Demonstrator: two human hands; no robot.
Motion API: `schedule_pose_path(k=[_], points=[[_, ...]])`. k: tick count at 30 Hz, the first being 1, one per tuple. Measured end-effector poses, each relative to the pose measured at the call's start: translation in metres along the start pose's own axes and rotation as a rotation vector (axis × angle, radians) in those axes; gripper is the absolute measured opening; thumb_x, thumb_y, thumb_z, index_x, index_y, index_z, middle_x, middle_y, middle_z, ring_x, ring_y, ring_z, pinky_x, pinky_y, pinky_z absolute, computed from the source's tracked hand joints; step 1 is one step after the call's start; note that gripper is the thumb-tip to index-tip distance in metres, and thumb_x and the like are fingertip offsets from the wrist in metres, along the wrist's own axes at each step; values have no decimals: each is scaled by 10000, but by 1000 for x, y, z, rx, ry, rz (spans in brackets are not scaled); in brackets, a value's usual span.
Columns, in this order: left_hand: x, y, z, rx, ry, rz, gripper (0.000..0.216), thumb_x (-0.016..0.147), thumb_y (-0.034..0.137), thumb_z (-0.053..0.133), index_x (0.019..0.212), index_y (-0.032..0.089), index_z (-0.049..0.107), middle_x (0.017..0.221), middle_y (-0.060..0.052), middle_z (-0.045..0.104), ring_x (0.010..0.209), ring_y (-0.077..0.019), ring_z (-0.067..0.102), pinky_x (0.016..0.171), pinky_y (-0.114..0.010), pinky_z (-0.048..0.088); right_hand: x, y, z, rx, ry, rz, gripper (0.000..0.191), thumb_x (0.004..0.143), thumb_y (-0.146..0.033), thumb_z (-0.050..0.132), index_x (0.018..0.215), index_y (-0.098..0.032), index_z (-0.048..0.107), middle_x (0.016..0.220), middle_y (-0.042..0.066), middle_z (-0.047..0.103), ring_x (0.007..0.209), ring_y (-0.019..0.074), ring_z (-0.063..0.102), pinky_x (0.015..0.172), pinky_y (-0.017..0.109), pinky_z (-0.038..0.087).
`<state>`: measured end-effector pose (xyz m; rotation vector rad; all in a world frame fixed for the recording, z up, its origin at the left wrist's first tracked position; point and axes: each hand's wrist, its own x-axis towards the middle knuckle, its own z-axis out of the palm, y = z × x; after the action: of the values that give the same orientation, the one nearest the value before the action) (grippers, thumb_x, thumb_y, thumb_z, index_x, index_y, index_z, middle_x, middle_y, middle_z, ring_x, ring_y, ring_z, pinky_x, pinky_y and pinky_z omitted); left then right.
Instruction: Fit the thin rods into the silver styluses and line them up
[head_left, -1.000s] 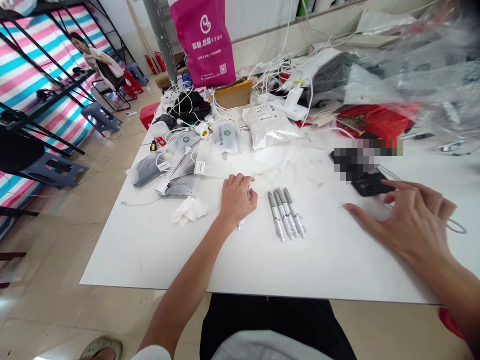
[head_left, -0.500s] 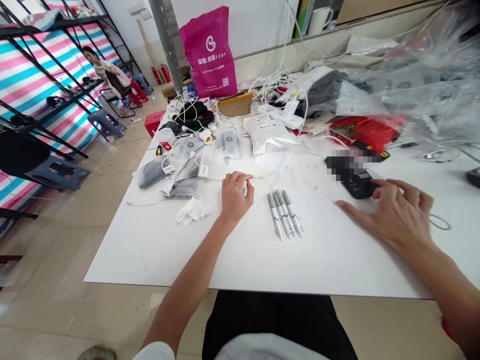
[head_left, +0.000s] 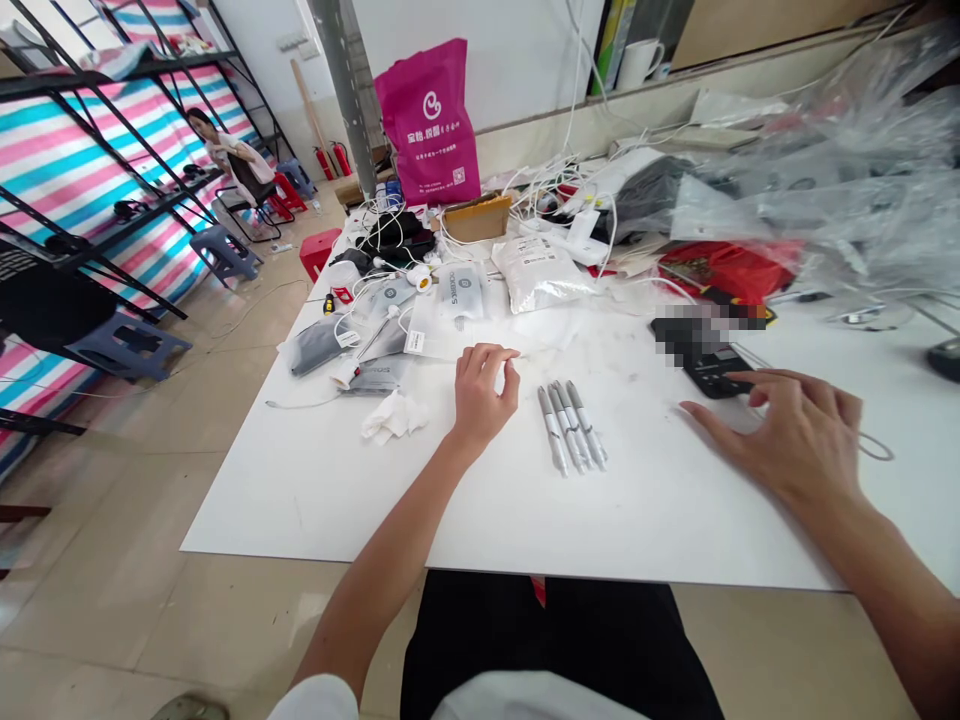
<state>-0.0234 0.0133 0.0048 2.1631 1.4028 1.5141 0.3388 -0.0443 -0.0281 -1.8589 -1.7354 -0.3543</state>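
Observation:
My left hand [head_left: 481, 398] hovers just above the white table [head_left: 465, 500] with its fingers curled in towards the thumb; whatever lies in the palm is hidden. Just to its right lie several silver pens [head_left: 571, 427], side by side and apart from the hand. My right hand [head_left: 791, 435] rests on the table with fingers spread, fingertips at the near edge of a black device [head_left: 712, 368]. A thin wire loop [head_left: 876, 447] lies beside that hand.
A crumpled white tissue [head_left: 394, 416] lies left of my left hand. Grey packets [head_left: 457, 290], cables, a white pouch [head_left: 541, 266], a pink bag [head_left: 431, 120], a red bag [head_left: 724, 265] and clear plastic bags [head_left: 832, 180] crowd the far side. A person [head_left: 225, 158] sits far left.
My left hand lifted off the table and curled its fingers; the pen tip seen under it a second ago no longer shows. My right hand drew slightly nearer the black device.

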Motion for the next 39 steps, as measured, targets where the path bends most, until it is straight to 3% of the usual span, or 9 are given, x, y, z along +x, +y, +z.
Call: schedule_pose_path(k=[4,10,17,24,27,31,36,39], points=[[-1,1,1,-1,-13,11,219,1012,250,501,1067,242,712,1023,-95,693,1005,-250,613,984,-418,461,0,0,1,15,-31,-54,599,884,-777,478,1148,-251,590,999,90,689,1145,352,643,1109,489,395],[-1,1,-1,-28,-28,22,232,1027,251,486,1091,238,708,1043,-103,705,1012,-255,615,993,-430,469,1,-4,0,60,-25,-113,571,916,-787,435,1062,-247,551,1245,143,725,1218,358,646,1114,495,412],[-8,26,11,-73,-211,102,263,1029,255,493,1176,254,711,1131,-96,761,1120,-281,640,1014,-458,479,2,2,5,86,-68,-154,517,912,-775,461,971,-263,501,1324,148,704,1333,365,601,1165,508,369],[-14,27,14,-52,-260,118,260,1011,197,506,1183,245,694,1117,-86,770,1130,-275,643,1021,-458,492,1,3,6,51,-59,-94,708,896,-779,491,1339,-232,571,1069,106,693,1223,355,623,1140,478,375],[-7,50,34,-30,-444,228,396,935,77,498,1261,237,654,1208,-72,766,1291,-270,598,1119,-455,455,1,3,5,67,-35,-70,772,865,-832,481,1329,-224,584,1034,105,669,1207,373,619,1121,504,395],[11,88,87,171,-704,493,541,929,-21,340,1312,214,641,1431,-49,671,1546,-234,408,1191,-415,425,0,1,1,113,29,-27,725,828,-841,517,1231,-241,580,1040,118,673,1200,425,615,1095,586,420],[26,98,130,427,-839,755,683,890,-84,309,1464,156,590,1608,-51,545,1563,-244,405,1162,-395,471,-4,-6,-12,219,19,5,240,947,-450,557,1006,-280,398,1297,135,685,1323,462,551,1131,690,381],[27,96,137,482,-851,828,726,867,-94,320,1514,132,559,1674,-40,475,1572,-245,402,1170,-398,468,-4,-8,-16,251,24,38,224,940,-326,543,953,-274,325,1277,133,688,1347,476,531,1128,726,376]])
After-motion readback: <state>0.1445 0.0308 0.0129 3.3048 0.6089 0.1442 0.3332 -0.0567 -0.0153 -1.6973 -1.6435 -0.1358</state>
